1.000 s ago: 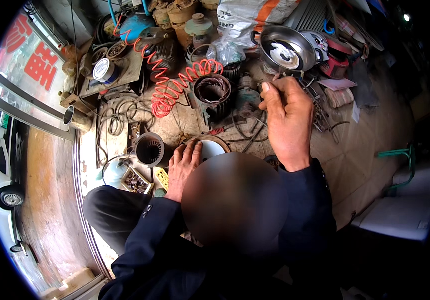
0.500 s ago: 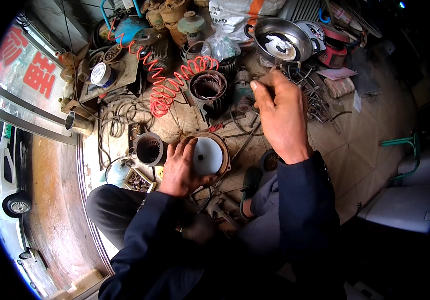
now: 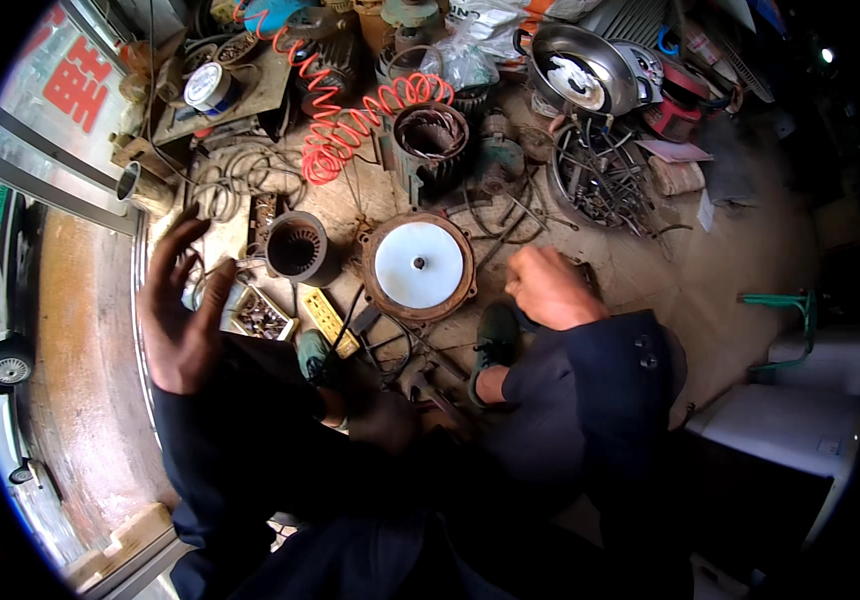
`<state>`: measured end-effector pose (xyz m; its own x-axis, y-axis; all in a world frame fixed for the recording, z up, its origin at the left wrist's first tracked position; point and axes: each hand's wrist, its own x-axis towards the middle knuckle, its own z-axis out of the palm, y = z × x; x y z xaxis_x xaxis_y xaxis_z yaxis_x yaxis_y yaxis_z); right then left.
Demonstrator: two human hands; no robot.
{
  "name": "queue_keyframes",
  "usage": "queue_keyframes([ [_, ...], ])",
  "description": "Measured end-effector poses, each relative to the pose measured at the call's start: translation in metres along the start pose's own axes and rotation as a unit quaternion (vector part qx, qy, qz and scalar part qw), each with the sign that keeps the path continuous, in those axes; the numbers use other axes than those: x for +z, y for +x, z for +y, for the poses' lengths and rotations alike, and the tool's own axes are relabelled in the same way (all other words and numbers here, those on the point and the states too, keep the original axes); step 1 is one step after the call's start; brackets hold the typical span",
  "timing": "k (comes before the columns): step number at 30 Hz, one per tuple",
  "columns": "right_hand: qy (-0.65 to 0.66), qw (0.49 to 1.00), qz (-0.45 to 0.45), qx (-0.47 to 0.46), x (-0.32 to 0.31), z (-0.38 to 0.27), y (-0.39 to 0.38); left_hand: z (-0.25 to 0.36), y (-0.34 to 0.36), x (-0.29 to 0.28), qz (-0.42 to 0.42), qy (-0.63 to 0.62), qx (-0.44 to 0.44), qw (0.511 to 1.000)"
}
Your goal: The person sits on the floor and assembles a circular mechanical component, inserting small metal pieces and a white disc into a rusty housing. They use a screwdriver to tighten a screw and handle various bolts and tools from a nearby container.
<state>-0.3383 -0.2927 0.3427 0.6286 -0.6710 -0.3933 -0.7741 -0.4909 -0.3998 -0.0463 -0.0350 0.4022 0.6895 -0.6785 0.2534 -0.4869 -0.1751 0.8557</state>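
1. Presently, your left hand [image 3: 182, 315] has its fingers spread wide and holds nothing that shows, near the small metal parts [image 3: 261, 316].
2. Your right hand [image 3: 556, 291] is curled; whether something is inside, one cannot tell.
3. On the floor [image 3: 675, 290] before you lies the rusty round housing [image 3: 419, 313], apart from both hands.
4. Its white disc [image 3: 420, 287] seems already seated; what remains, the view does not tell.

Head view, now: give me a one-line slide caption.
Open left hand and curled right hand flank a rusty round housing bearing a pale disc on the floor.
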Motion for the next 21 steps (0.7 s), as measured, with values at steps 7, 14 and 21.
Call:
queue_keyframes([
  [7,0.169,0.963,0.126,0.167,0.149,0.146,0.063,-0.043,-0.009,-0.018,0.008,0.074,-0.025,0.997],
  [14,0.347,0.814,0.210,0.416,0.253,0.246,0.088,-0.041,-0.005,-0.002,0.017,0.070,-0.015,0.997],
  [21,0.125,0.896,0.241,0.352,0.300,0.283,0.109,-0.040,0.000,0.013,0.001,0.121,-0.031,0.992],
])
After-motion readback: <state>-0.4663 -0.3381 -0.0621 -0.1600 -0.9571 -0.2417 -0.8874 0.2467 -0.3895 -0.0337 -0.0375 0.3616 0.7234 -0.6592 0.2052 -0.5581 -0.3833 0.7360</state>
